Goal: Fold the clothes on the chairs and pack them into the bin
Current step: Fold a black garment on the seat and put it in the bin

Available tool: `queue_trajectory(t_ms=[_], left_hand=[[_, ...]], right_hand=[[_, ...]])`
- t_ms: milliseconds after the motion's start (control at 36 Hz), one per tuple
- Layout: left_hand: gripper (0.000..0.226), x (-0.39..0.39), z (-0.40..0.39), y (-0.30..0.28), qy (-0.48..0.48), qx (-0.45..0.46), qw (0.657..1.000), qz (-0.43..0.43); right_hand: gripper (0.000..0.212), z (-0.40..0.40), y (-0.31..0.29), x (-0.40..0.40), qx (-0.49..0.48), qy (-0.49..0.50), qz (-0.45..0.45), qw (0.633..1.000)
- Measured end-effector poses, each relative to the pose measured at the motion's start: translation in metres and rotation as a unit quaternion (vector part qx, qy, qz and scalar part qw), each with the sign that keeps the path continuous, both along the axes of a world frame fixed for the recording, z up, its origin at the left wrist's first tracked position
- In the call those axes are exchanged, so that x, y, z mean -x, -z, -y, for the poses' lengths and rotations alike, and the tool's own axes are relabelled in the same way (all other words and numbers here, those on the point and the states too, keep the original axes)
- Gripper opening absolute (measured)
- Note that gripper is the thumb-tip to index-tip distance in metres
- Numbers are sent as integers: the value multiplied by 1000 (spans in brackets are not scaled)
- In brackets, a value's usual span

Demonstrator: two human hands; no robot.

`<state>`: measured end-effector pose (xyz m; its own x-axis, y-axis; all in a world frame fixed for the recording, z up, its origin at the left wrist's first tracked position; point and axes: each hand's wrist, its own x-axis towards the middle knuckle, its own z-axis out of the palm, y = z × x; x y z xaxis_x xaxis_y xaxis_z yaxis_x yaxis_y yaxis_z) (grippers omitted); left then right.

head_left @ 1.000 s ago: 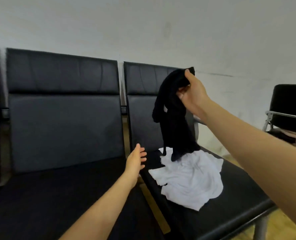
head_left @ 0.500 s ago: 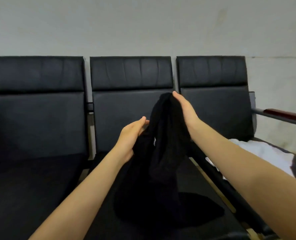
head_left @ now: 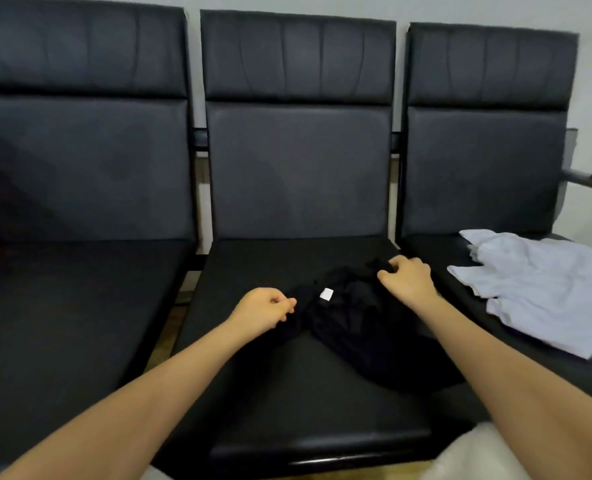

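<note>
Black garment (head_left: 353,320) is bunched up on the seat of the middle chair (head_left: 298,168), small white tag (head_left: 326,294) facing up. Both hands are clamped on it: left hand (head_left: 265,310) pinching the edge left of the tag, right hand (head_left: 407,280) gripping the far right corner. Looks like the spreading-out stage before any real fold, so next move is pulling the edges apart to flatten it. White shirt (head_left: 537,289) waits on the chair right of the middle one, no bin in view

black garment (head_left: 353,320) lowered onto middle seat (head_left: 270,375), both hands now gripping it
</note>
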<state>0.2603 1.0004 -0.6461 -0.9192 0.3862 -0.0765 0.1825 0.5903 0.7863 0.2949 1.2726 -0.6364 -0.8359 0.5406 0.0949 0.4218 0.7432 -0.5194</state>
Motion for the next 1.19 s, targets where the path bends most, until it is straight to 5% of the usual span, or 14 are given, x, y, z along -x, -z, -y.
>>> queue_trajectory(t_ms=[83, 139, 250, 361, 417, 500, 694, 806, 917, 1000, 1194], left_hand=[[30, -9, -13, 2, 14, -14, 1000, -22], [34, -15, -21, 1, 20, -29, 999, -30], [39, -32, -33, 2, 51, -62, 995, 60], [38, -43, -41, 7, 57, -109, 983, 140], [36, -43, -44, 6, 21, -151, 976, 158], [34, -37, -44, 2, -41, -204, 962, 179], [57, -8, -17, -13, -110, -328, 919, 189], [62, -10, -2, -20, -109, -180, 972, 102], [59, -23, -5, -24, -68, 17, 997, 32], [51, -27, -15, -23, -59, 117, 991, 8], [53, -26, -11, -15, -73, 145, 981, 109]], right_hand=[[27, 8, -8, 7, 2, -76, -144, 987], [25, 14, -9, 14, -1, -153, -159, 975], [39, 15, 3, 23, -39, -254, 7, 966], [34, 12, 5, 16, -47, -229, 110, 966], [25, 15, 2, 10, 67, -206, 106, 970], [30, 24, 1, -3, 322, -148, 121, 927], [33, 42, 4, -21, 522, -85, 24, 848], [36, 47, -1, -24, 540, -87, -5, 837], [54, 51, 2, -26, 303, -114, 40, 945], [46, 48, 9, -19, 150, -126, 10, 981], [43, 59, 8, 0, 194, -166, -22, 966]])
